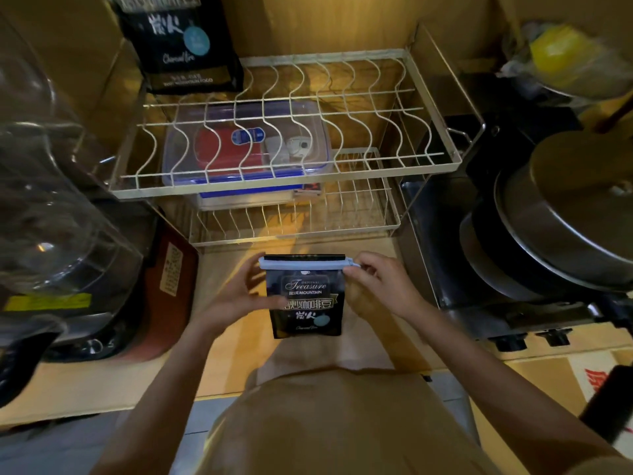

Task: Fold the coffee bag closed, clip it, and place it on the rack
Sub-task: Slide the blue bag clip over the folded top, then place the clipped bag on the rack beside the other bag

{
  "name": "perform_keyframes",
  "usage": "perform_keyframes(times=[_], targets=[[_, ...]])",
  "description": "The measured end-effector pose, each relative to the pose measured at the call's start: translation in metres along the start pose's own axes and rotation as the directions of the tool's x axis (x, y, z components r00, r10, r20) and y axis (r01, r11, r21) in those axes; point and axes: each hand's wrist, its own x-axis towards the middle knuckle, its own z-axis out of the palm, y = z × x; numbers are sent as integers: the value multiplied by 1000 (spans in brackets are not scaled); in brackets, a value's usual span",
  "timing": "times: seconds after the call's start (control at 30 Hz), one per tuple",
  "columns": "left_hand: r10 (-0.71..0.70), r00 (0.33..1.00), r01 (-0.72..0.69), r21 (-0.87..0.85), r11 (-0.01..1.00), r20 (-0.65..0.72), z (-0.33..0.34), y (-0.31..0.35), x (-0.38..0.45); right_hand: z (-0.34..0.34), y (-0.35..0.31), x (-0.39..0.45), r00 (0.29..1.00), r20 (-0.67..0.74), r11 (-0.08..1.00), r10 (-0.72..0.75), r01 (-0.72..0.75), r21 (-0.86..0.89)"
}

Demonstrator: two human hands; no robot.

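A small black coffee bag (306, 310) with "Treasure Blue Mountain" print stands upright on the wooden counter, just in front of the rack. A pale blue clip (305, 264) runs across its folded top. My left hand (239, 296) grips the bag's left side. My right hand (373, 286) pinches the clip's right end between thumb and fingers. The cream wire rack (284, 180) has two tiers and stands right behind the bag.
A second, larger black coffee bag (185, 46) stands at the rack's back left corner. A clear plastic box (246, 145) sits under the top tier. A glass-lidded appliance (61, 200) is on the left, stacked pots (555, 217) on the right.
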Motion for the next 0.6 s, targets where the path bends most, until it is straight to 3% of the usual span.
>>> perform_keyframes(times=[0.07,0.2,0.33,0.47,0.6], targets=[[-42,996,44,-21,999,74,11,-17,2,0,0,2,999,23,995,37,-39,94],[6,999,-11,-147,989,-35,32,-28,11,1,-1,3,989,37,954,144,-149,260],[26,996,-37,-132,991,-85,32,-33,16,9,-2,2,933,179,785,313,-360,504],[39,995,-48,-99,994,-93,34,-30,13,25,1,-1,854,399,777,334,-488,397],[39,994,-47,-87,995,-100,33,-30,8,36,0,-4,846,418,801,332,-487,349]])
